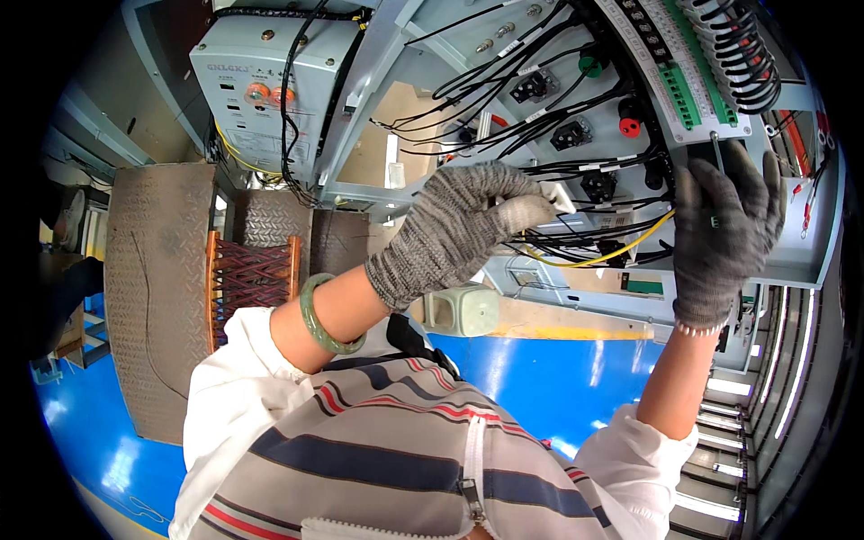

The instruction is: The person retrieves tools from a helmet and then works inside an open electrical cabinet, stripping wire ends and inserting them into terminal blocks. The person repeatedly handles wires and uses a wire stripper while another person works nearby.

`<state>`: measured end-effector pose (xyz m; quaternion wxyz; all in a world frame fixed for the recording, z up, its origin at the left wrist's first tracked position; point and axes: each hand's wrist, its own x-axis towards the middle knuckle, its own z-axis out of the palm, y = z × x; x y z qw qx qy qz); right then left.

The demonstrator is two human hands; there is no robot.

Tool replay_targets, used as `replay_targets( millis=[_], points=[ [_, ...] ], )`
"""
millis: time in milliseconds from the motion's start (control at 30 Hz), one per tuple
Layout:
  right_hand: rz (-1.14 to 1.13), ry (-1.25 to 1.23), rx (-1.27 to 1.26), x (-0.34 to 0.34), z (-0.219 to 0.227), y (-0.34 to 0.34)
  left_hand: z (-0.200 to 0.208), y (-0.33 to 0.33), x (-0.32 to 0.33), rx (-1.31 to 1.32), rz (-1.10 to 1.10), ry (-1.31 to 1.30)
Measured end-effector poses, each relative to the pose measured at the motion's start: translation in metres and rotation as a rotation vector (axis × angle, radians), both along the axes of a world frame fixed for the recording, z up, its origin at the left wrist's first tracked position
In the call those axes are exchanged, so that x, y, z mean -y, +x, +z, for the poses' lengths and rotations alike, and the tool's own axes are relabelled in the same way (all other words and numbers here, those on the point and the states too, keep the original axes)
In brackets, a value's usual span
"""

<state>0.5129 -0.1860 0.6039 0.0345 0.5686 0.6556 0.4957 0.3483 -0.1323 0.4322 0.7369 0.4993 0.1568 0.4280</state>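
Left hand [463, 225], in a grey knit glove, reaches in from the near left to the middle of the scene. Grip: thumb and fingertips pressed together, pinching a small white piece [562, 198], which projects to the right of the fingertips. Location of piece: in front of the cabinet panel [607, 99], among the black wires [504, 139]; contact with any wire cannot be judged.

Right hand [724, 238], in a darker grey glove, is raised at the right, just on the near side of the terminal board [697, 133]. Fingers point away from the person, partly bent and slightly apart. State of grip: cannot tell; the inner side of the hand is hidden, as is anything it may hold.

Wiring: the black wires run in bundles across the panel, several with white sleeves. A yellow wire [621, 258] curves between the two hands, on the near side of the bundles. Panel carries a green round fitting [591, 65], a red round fitting [630, 128] and black sockets [570, 135]. Coiled black tubing [742, 67] lies at the far right, beside the terminal board.

Surroundings: pale control box [261, 126] at the far left, with orange-red knobs; brown tread-plate platform [162, 288] at the left; pale green stool [472, 309] beyond the person's torso, on the blue floor [504, 364]. Green bangle [315, 319] on the left forearm.
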Motion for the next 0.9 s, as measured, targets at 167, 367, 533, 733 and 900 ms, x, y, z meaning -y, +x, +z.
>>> replay_targets(
  millis=[167,367,533,733,900],
  points=[
    [-0.159,-0.084,0.249,-0.032,-0.01,0.009,-0.002,0.023,-0.016,0.062,-0.011,0.005],
    [-0.078,-0.059,0.231,-0.046,-0.018,0.009,0.001,0.035,-0.026,-0.076,0.06,0.149],
    [-0.278,-0.138,0.278,-0.053,-0.028,0.008,-0.007,0.052,-0.032,0.085,0.09,0.048],
    [-0.224,-0.263,-0.01,-0.058,-0.031,0.001,-0.012,0.064,-0.043,0.135,-0.015,0.077],
    [-0.011,-0.197,0.147,-0.054,-0.025,0.009,-0.006,0.065,-0.043,0.257,-0.175,-0.09]
  ],
)
